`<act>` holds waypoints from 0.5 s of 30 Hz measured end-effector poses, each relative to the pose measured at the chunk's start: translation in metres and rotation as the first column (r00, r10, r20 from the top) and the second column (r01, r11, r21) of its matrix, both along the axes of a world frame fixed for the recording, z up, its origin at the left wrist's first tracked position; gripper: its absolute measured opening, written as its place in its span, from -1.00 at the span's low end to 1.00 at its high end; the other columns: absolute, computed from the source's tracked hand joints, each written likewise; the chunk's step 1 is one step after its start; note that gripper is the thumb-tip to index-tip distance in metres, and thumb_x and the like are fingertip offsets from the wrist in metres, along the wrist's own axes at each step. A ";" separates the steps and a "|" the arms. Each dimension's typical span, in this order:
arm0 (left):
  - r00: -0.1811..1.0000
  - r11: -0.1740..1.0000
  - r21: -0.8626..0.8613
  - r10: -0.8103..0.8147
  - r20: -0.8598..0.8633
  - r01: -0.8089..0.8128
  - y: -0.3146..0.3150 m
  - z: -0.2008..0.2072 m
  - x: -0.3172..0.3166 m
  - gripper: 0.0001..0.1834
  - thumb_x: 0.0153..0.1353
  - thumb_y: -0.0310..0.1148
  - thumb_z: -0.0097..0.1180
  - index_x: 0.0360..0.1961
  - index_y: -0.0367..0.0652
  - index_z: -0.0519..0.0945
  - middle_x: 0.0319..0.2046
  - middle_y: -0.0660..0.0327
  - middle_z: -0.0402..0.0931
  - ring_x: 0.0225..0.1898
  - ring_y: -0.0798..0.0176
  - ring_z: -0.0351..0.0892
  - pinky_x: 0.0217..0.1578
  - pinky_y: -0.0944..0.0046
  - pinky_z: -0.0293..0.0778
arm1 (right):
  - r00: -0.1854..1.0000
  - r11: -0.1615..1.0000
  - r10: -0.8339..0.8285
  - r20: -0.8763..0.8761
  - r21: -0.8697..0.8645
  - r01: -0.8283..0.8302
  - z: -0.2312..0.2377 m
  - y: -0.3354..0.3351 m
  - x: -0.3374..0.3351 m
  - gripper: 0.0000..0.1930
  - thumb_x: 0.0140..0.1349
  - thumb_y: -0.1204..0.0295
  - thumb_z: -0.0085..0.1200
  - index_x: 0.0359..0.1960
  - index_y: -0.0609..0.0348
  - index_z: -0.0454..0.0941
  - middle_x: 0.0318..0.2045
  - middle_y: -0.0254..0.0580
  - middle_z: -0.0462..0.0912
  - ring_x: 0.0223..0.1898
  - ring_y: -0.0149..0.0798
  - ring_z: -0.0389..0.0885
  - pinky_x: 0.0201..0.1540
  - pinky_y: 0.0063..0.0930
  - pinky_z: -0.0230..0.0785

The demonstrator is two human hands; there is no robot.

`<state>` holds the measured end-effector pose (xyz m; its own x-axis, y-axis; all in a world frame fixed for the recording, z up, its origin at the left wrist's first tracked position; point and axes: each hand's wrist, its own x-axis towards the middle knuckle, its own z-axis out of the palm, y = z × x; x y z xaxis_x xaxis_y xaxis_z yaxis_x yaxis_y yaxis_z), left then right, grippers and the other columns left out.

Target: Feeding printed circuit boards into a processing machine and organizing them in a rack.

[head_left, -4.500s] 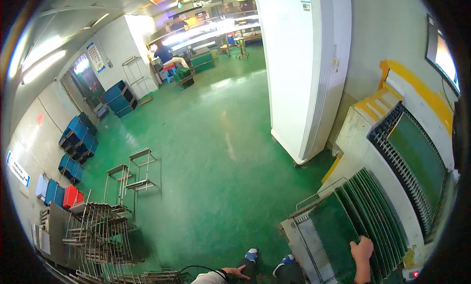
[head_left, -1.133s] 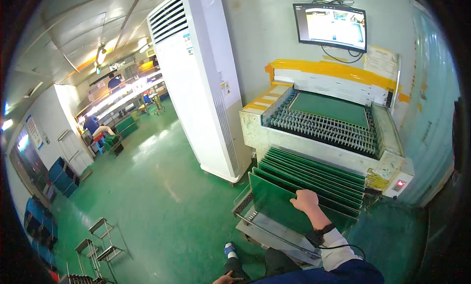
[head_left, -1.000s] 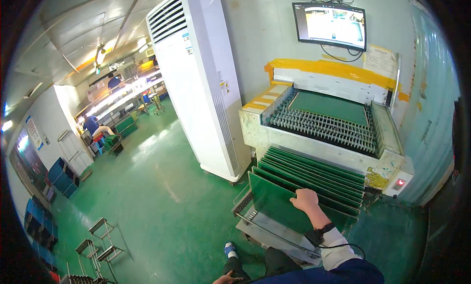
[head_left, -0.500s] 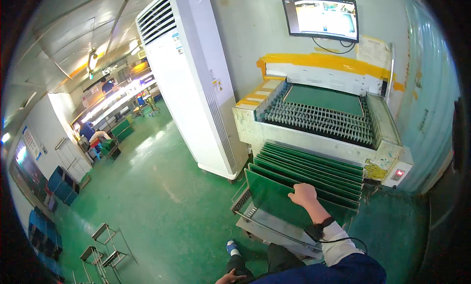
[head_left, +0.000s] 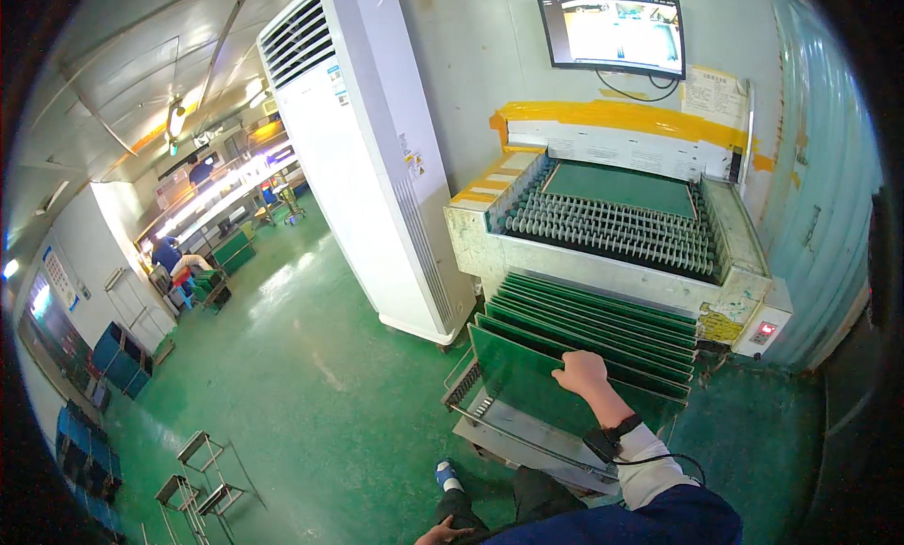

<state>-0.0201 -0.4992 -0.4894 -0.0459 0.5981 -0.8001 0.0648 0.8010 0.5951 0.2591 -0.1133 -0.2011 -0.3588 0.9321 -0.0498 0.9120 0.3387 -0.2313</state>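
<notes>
My right hand is closed over the upper edge of a green flat panel, the nearest one in a metal rack. The panel stands upright and leans a little. Behind it, several more green panels stand in a close row. A roller conveyor machine is just beyond the rack, and another green panel lies flat on its rollers. At the lower edge, my left hand rests on my dark-trousered thigh, apart from the panels, fingers loosely stretched and partly cut off.
A tall white air conditioner stands left of the machine. A screen hangs above it, and a translucent strip curtain is at right. Small metal stands and blue crates are on the left. Two people work at the far lit bench.
</notes>
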 end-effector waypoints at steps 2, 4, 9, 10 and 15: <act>1.000 1.000 -0.001 -0.003 -0.003 0.002 0.000 -0.001 0.000 -0.04 -0.02 -0.16 0.25 0.37 -0.17 0.05 -0.35 0.09 0.52 -0.37 0.26 0.48 -0.31 0.32 0.41 | 1.000 1.000 0.005 -0.001 -0.002 -0.005 0.000 0.000 0.000 -0.60 0.07 0.03 0.15 -0.34 0.14 0.62 -0.35 -0.07 0.66 -0.24 -0.01 0.63 -0.23 -0.13 0.49; 1.000 1.000 -0.002 -0.005 -0.005 0.005 0.000 -0.001 -0.001 -0.03 -0.03 -0.14 0.25 0.37 -0.17 0.05 -0.36 0.09 0.52 -0.37 0.26 0.48 -0.31 0.32 0.41 | 1.000 1.000 0.006 -0.001 -0.003 -0.006 -0.001 0.001 0.000 -0.60 0.06 0.03 0.15 -0.34 0.15 0.62 -0.35 -0.07 0.66 -0.25 -0.01 0.63 -0.23 -0.13 0.48; 1.000 1.000 -0.005 -0.014 -0.015 0.014 -0.001 -0.001 -0.003 0.00 -0.05 -0.10 0.26 0.38 -0.17 0.04 -0.37 0.10 0.52 -0.36 0.25 0.49 -0.30 0.32 0.42 | 1.000 1.000 0.002 -0.006 0.004 -0.002 -0.001 0.000 0.001 -0.60 0.06 0.03 0.15 -0.35 0.15 0.63 -0.35 -0.07 0.66 -0.25 -0.01 0.63 -0.23 -0.13 0.48; 1.000 1.000 -0.008 -0.017 -0.015 0.017 -0.001 -0.002 -0.002 0.00 -0.05 -0.10 0.26 0.38 -0.17 0.04 -0.38 0.10 0.52 -0.36 0.25 0.49 -0.30 0.32 0.42 | 1.000 1.000 0.001 -0.007 0.001 -0.001 0.000 0.000 0.001 -0.60 0.06 0.03 0.15 -0.35 0.15 0.63 -0.35 -0.07 0.66 -0.25 -0.01 0.63 -0.23 -0.13 0.48; 0.999 0.999 -0.013 -0.038 -0.024 0.038 0.001 -0.004 -0.001 0.03 -0.07 -0.06 0.26 0.38 -0.17 0.03 -0.39 0.11 0.52 -0.36 0.25 0.50 -0.30 0.31 0.42 | 1.000 1.000 -0.013 0.001 0.002 0.013 -0.002 0.001 0.000 -0.60 0.06 0.04 0.14 -0.34 0.15 0.63 -0.35 -0.07 0.66 -0.24 0.00 0.63 -0.21 -0.13 0.48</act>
